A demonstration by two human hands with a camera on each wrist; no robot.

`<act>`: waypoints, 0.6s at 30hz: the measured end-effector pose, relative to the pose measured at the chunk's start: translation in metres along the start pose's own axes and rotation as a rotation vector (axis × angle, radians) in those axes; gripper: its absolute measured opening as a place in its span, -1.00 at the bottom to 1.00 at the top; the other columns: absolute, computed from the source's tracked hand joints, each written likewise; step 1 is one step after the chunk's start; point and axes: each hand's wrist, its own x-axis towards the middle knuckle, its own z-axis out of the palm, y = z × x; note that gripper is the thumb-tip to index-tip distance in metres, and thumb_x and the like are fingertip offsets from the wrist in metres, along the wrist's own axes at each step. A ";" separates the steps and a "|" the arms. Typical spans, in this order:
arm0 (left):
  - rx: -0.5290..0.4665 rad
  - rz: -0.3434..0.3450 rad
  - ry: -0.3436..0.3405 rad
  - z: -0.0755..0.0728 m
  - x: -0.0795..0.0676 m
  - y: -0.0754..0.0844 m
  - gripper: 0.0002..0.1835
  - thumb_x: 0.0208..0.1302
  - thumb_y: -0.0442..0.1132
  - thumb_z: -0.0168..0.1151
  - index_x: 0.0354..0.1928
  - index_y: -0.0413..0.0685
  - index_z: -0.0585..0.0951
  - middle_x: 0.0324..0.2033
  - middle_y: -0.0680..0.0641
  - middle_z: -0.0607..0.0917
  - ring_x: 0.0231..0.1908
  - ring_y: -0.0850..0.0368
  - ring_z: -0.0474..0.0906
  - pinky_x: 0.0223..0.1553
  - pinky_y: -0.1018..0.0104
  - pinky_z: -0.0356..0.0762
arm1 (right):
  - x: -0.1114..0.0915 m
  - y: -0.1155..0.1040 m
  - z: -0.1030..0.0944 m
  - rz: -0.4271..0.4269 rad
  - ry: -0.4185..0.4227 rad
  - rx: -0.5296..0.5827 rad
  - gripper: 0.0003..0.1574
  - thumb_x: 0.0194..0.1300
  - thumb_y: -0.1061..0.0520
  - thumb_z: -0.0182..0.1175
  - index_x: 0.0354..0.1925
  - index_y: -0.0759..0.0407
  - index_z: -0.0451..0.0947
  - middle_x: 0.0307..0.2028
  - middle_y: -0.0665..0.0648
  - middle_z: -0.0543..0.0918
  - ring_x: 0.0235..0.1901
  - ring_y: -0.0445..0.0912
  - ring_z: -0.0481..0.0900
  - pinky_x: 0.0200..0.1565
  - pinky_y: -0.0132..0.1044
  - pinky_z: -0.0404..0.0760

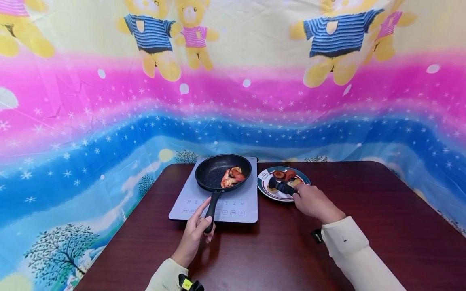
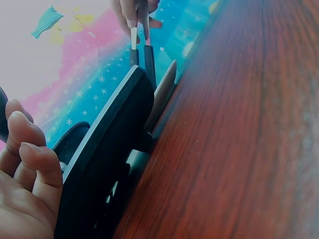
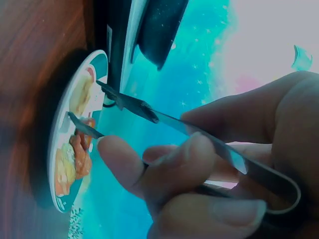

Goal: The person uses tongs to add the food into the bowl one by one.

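Observation:
A black frying pan [image 1: 211,171] sits on a flat white induction cooktop [image 1: 185,192], with reddish and yellowish food pieces [image 1: 233,178] on its right side. The left hand [image 1: 193,234] grips the pan's black handle [image 1: 212,212] from the front. In the right hand [image 1: 316,204] is a pair of tongs [image 3: 174,123], metal with black tips. Those tips stand apart over a patterned plate [image 3: 53,149] right of the cooktop. Sausage-like brown pieces [image 3: 80,154] and a pale yellow piece [image 3: 79,97] lie on the plate. Whether the tips touch the pale piece I cannot tell.
All this stands on a dark red-brown wooden table [image 1: 280,250]. A cloth printed with bears and snowflakes [image 1: 233,101] hangs behind and beside the table. Black straps with small devices [image 1: 189,283] sit at both wrists.

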 end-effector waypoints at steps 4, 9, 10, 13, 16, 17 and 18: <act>-0.002 0.001 -0.003 0.000 0.000 -0.001 -0.41 0.45 -0.21 -0.02 0.47 0.01 0.14 -0.58 -0.08 0.47 -0.63 0.17 0.38 -0.61 0.38 0.41 | 0.003 0.001 0.006 0.012 -0.018 0.013 -0.59 0.40 0.12 -0.01 0.05 0.42 0.44 -0.37 0.20 0.51 -0.45 -0.02 0.45 -0.42 -0.20 0.45; -0.001 0.005 -0.015 0.000 0.000 0.000 -0.40 0.46 -0.21 -0.03 0.48 -0.01 0.11 -0.58 -0.06 0.48 -0.62 0.17 0.38 -0.61 0.37 0.42 | 0.006 0.001 0.015 0.019 -0.026 0.047 -0.68 0.40 0.10 0.00 -0.14 0.36 0.51 -0.51 0.16 0.45 -0.55 -0.03 0.42 -0.50 -0.23 0.43; 0.001 0.007 -0.017 0.000 0.000 0.000 -0.40 0.46 -0.22 -0.03 0.48 -0.02 0.11 -0.58 -0.05 0.48 -0.62 0.18 0.38 -0.61 0.37 0.42 | 0.006 0.001 0.016 0.017 -0.022 0.055 -0.69 0.40 0.10 0.00 -0.19 0.34 0.51 -0.52 0.16 0.44 -0.56 -0.03 0.42 -0.51 -0.24 0.43; -0.001 0.018 -0.021 -0.001 0.001 -0.001 -0.39 0.46 -0.23 -0.04 0.48 -0.04 0.10 -0.59 -0.05 0.48 -0.63 0.18 0.38 -0.62 0.38 0.41 | 0.008 0.000 0.021 0.003 0.000 0.053 -0.72 0.38 0.09 0.02 -0.31 0.29 0.51 -0.54 0.16 0.44 -0.58 -0.03 0.41 -0.52 -0.23 0.41; -0.010 0.026 -0.015 -0.001 0.001 -0.001 -0.40 0.45 -0.24 -0.03 0.47 -0.04 0.12 -0.60 -0.05 0.47 -0.63 0.19 0.37 -0.62 0.39 0.39 | 0.008 -0.001 0.025 -0.011 0.015 0.023 -0.74 0.36 0.10 0.04 -0.38 0.24 0.49 -0.55 0.14 0.44 -0.58 -0.03 0.41 -0.52 -0.22 0.40; -0.013 0.027 -0.014 -0.001 0.001 -0.002 -0.40 0.45 -0.25 -0.03 0.47 -0.04 0.12 -0.60 -0.06 0.47 -0.63 0.18 0.37 -0.62 0.40 0.38 | 0.008 -0.002 0.026 -0.010 0.015 0.016 -0.74 0.36 0.10 0.04 -0.41 0.23 0.49 -0.56 0.14 0.44 -0.59 -0.03 0.41 -0.52 -0.22 0.40; -0.016 0.027 -0.011 -0.001 0.001 -0.002 -0.40 0.44 -0.25 -0.03 0.47 -0.04 0.13 -0.60 -0.06 0.47 -0.64 0.18 0.37 -0.62 0.40 0.38 | 0.008 -0.002 0.027 -0.009 0.014 0.008 -0.74 0.35 0.10 0.04 -0.41 0.22 0.48 -0.56 0.14 0.44 -0.59 -0.03 0.41 -0.52 -0.21 0.40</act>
